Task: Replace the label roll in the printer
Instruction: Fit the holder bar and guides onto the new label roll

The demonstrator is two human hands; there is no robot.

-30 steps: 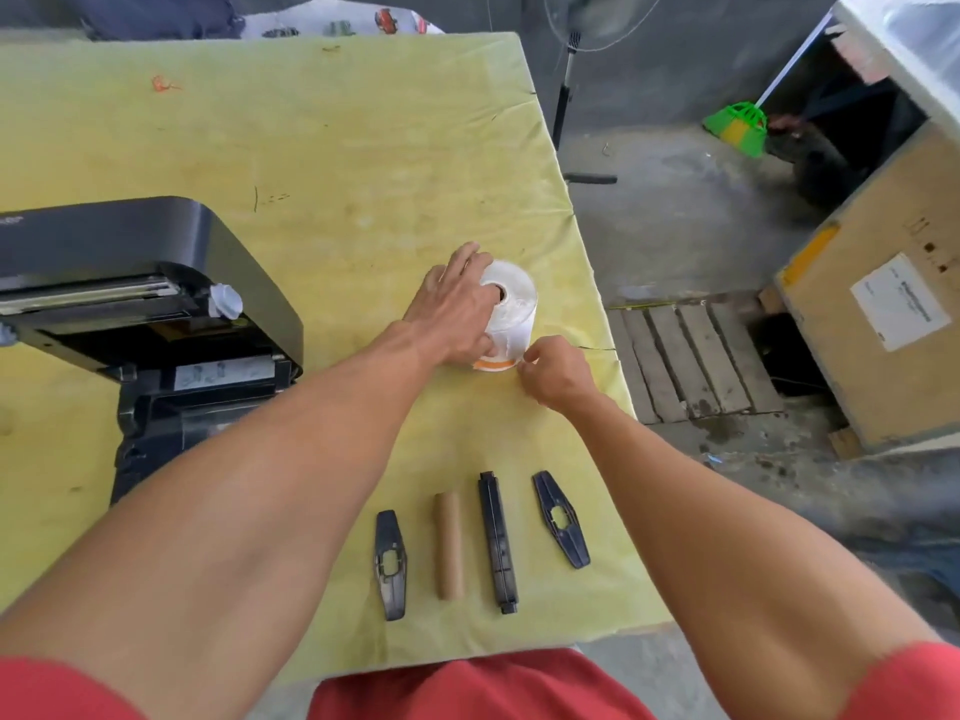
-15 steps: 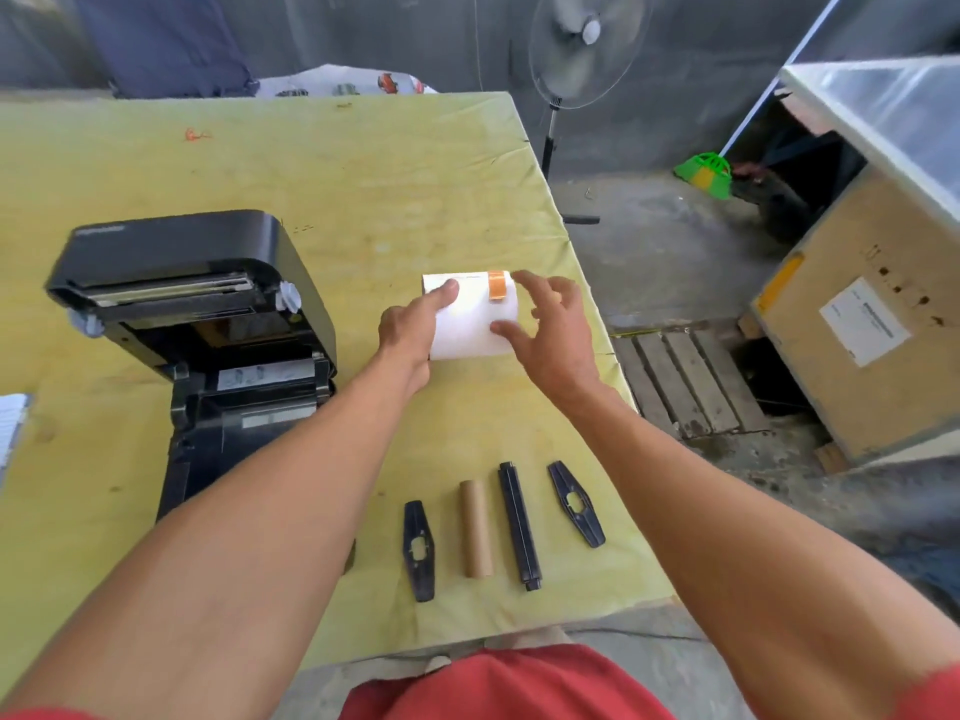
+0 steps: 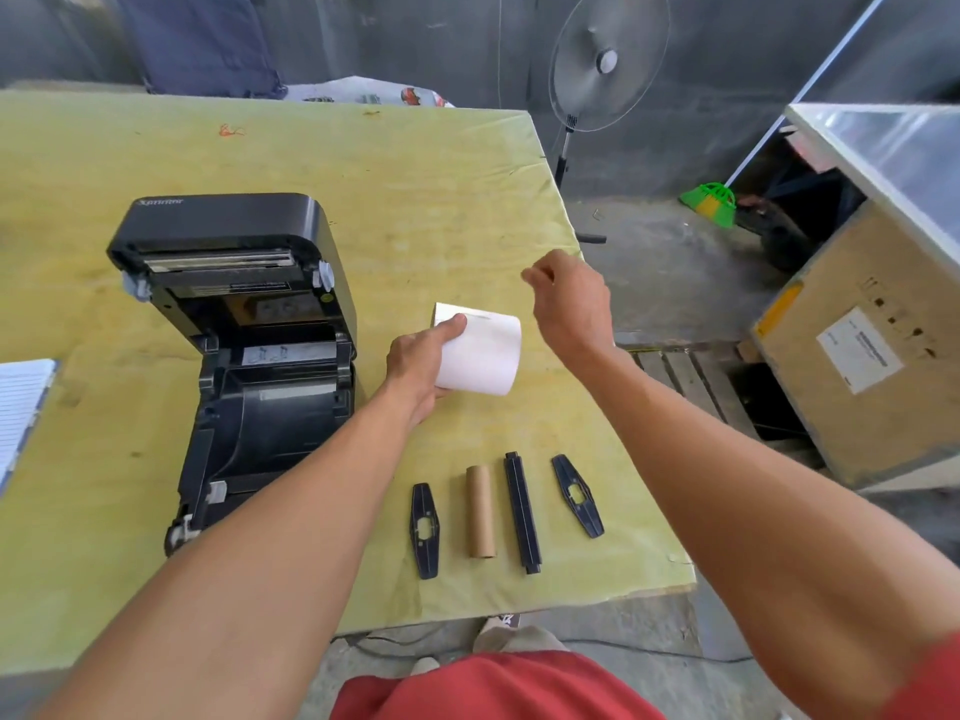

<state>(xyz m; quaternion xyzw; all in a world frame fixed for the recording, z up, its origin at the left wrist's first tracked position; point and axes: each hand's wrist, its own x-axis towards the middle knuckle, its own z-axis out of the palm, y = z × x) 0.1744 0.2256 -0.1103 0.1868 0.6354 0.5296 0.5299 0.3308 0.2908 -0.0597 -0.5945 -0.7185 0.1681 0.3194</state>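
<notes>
My left hand (image 3: 420,362) grips a full white label roll (image 3: 485,356) by its left end, holding it on its side just above the yellow table (image 3: 415,200). My right hand (image 3: 571,304) hovers up and to the right of the roll, clear of it, with its fingertips pinched together; I see nothing between them. The black label printer (image 3: 234,324) stands to the left with its lid raised and its roll bay empty. Near the front edge lie an empty brown cardboard core (image 3: 480,511), a black spindle bar (image 3: 522,511) and two black flat roll guides (image 3: 426,530) (image 3: 577,496).
A lined notepad (image 3: 21,407) lies at the table's left edge. Beyond the table's right edge are a standing fan (image 3: 602,65), a wooden pallet on the floor (image 3: 691,387) and a large wooden crate (image 3: 857,356). The table's front edge runs just below the row of parts.
The roll went from standing on end to lying sideways in my left hand. The orange tape strip seen on it is gone, and my right hand has pulled away up and to the right.
</notes>
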